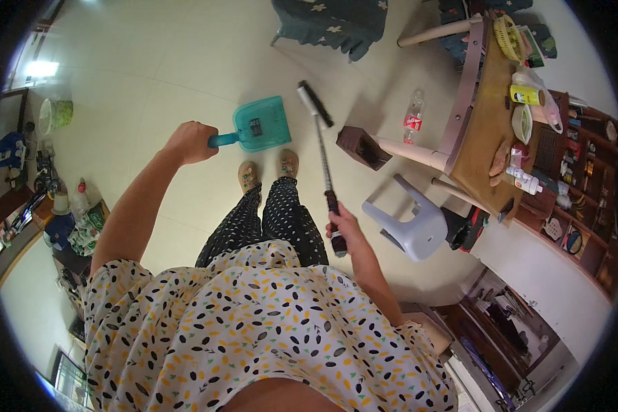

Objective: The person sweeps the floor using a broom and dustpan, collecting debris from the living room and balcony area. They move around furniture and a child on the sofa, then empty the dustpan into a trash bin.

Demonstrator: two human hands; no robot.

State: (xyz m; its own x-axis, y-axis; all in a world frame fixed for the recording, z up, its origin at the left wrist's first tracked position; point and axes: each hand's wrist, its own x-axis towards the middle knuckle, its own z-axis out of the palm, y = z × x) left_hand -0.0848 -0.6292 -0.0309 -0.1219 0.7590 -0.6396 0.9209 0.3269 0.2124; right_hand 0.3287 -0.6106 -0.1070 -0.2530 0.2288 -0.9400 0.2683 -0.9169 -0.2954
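My left hand (193, 142) is closed around the handle of a translucent teal dustpan (269, 116). The pan is in front of my feet, and a small dark rectangular patch shows on it; I cannot tell what that is. In my right hand (346, 226) is the dark grip of a long-handled brush (322, 149). Its white head with black bristles lies to the right of the dustpan, apart from it. Whether the brush or the pan touches the floor is not plain. A brown wastebasket (363, 147) stands to the right of the brush shaft.
A plastic bottle (414, 117) with a red label lies on the tiled floor (159, 67). Right of me are a pale plastic stool (417, 224) and a wooden table (474, 170) bearing several items. A cloth-covered seat (335, 26) stands ahead. At far left is a green-white bucket (56, 116).
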